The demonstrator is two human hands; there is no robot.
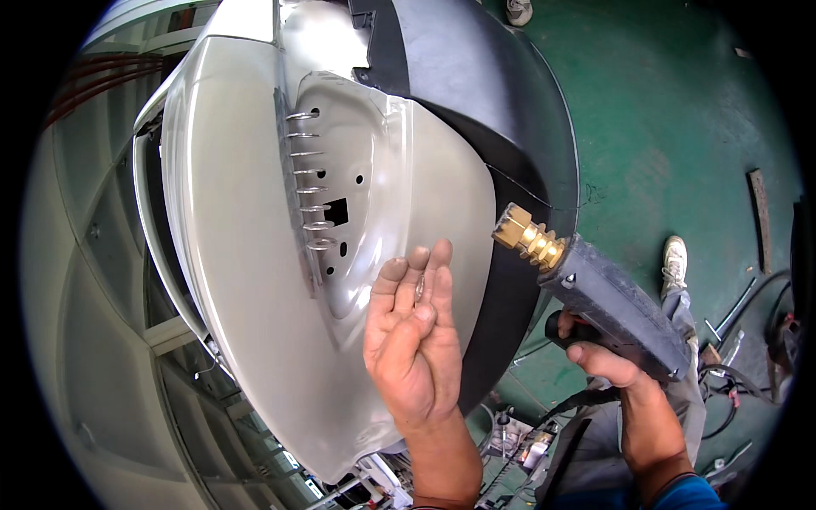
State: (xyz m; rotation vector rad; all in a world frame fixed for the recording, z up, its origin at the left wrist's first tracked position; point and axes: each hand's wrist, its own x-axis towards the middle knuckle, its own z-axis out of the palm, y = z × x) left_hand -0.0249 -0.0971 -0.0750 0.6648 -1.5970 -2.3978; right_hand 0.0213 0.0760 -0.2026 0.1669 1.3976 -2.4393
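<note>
My left hand (414, 353) is palm up over the car's beige body panel (225, 212). Its thumb presses a small metal ring (420, 287) against the fingers, which partly hide it. To the right, my right hand (614, 367) grips the black handle of a spot-welding gun (616, 297), a finger at the trigger. The gun's brass tip (514, 226) points up and left, apart from the panel. Farther off, a row of several metal rings (313, 189) stands along the panel's edge beside a recess with holes.
A black bumper (484, 81) curves round the car's right side, with a thin wire (552, 206) by it. On the green floor (654, 127) lie a wooden strip (759, 221), black cables (769, 319) and tools. A shoe (674, 262) is beside the gun; another shoe (518, 10) is at the top.
</note>
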